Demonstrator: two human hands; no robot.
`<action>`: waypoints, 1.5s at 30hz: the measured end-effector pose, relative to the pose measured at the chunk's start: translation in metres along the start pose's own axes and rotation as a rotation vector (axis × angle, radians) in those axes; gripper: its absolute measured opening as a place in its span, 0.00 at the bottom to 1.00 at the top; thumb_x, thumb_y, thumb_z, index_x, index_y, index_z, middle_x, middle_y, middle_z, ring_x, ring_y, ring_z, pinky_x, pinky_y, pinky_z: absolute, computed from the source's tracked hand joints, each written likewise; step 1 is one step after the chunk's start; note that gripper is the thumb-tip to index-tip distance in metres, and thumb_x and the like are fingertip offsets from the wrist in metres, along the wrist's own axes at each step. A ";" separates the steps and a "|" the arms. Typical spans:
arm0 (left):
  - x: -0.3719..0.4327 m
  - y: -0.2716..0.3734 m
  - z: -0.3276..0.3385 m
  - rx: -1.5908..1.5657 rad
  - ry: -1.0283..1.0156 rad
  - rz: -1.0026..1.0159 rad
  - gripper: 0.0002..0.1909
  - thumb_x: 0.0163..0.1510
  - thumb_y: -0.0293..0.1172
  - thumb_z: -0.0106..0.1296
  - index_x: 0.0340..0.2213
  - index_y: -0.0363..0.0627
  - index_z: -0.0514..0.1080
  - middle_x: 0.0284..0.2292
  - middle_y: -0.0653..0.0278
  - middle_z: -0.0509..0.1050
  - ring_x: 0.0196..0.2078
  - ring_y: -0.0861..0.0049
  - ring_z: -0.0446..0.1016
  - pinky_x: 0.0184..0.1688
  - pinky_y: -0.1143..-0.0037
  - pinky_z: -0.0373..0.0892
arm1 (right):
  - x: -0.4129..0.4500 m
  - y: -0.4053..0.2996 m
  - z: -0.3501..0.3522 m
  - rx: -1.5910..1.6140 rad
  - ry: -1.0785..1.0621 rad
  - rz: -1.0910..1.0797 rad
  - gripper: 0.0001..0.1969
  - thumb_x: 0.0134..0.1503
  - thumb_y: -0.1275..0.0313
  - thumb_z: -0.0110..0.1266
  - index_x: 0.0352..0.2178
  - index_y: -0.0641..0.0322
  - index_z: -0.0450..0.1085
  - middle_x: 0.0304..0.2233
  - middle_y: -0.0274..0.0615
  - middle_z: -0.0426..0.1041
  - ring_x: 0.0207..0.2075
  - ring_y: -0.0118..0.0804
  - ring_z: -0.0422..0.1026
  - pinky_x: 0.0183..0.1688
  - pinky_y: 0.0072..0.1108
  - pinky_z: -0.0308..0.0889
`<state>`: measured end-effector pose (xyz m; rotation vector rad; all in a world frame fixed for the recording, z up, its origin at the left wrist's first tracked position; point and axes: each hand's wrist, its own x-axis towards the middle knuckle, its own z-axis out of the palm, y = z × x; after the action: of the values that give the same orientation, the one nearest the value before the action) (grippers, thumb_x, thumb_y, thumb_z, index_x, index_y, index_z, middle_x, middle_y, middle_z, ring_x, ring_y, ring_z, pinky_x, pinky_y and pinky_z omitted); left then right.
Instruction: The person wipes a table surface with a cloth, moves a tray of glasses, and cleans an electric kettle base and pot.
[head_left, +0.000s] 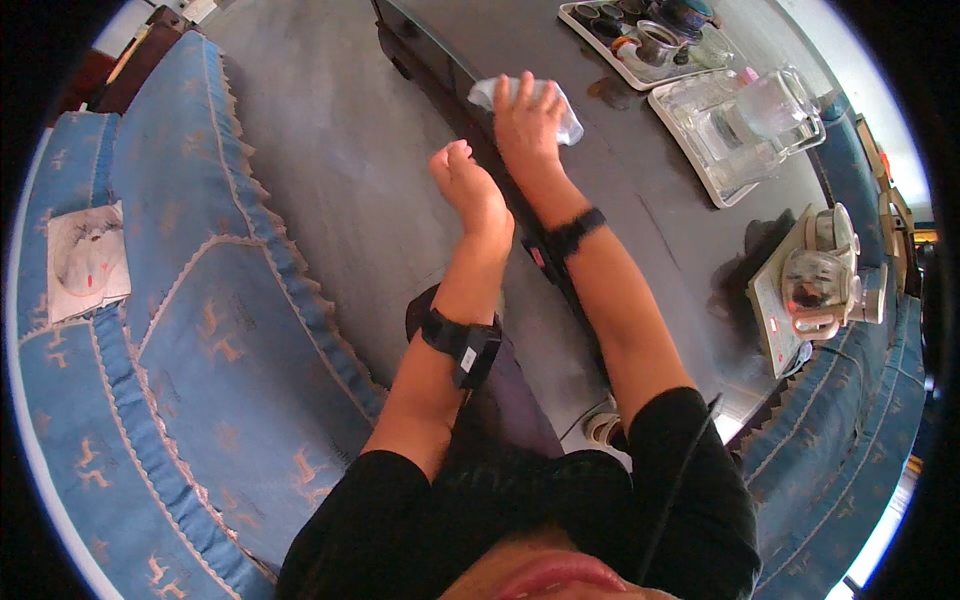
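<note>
My right hand (527, 124) lies flat with fingers spread on a crumpled white cloth or tissue (570, 129), pressing it on the dark grey tabletop (622, 172) close to the table's black edge (439, 56). Beside it, slightly lower in the view, my left hand (472, 184) is curled in a loose fist over the gap between table and sofa. Nothing shows in that fist, though its palm side is partly hidden. Each wrist wears a black band; the left band (461, 345) carries a small dark box.
Along the table's far side stand a tray of tea ware (649, 79), a white tray (694, 161) with a glass pitcher (776, 105) and glasses, and an electric tea stove (769, 300) with a glass kettle (814, 281). A blue covered sofa (247, 352) holds a tissue pack (88, 259).
</note>
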<state>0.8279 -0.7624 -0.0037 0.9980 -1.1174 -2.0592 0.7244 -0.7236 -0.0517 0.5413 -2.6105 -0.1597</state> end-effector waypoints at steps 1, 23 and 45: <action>0.001 0.001 -0.002 0.006 0.010 -0.009 0.14 0.54 0.36 0.46 0.40 0.42 0.67 0.39 0.65 0.69 0.41 0.77 0.66 0.42 0.72 0.63 | 0.019 -0.009 0.007 0.025 -0.011 0.013 0.27 0.61 0.66 0.43 0.62 0.51 0.56 0.64 0.55 0.53 0.61 0.74 0.53 0.57 0.61 0.49; -0.002 -0.023 0.012 0.060 -0.081 0.121 0.18 0.53 0.32 0.48 0.44 0.35 0.66 0.41 0.57 0.70 0.42 0.72 0.67 0.48 0.71 0.64 | -0.200 0.141 -0.114 0.302 -0.210 -0.127 0.25 0.65 0.57 0.39 0.63 0.29 0.53 0.67 0.42 0.49 0.68 0.50 0.46 0.67 0.43 0.41; -0.012 -0.032 0.037 0.165 -0.287 0.025 0.13 0.50 0.31 0.50 0.37 0.36 0.67 0.33 0.62 0.71 0.32 0.74 0.67 0.38 0.74 0.66 | -0.026 0.139 -0.014 0.303 -0.201 0.139 0.26 0.65 0.48 0.30 0.63 0.26 0.52 0.68 0.37 0.46 0.69 0.48 0.44 0.68 0.42 0.37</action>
<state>0.7990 -0.7221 -0.0140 0.7736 -1.4577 -2.1648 0.7039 -0.5859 -0.0217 0.4621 -2.8772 0.2427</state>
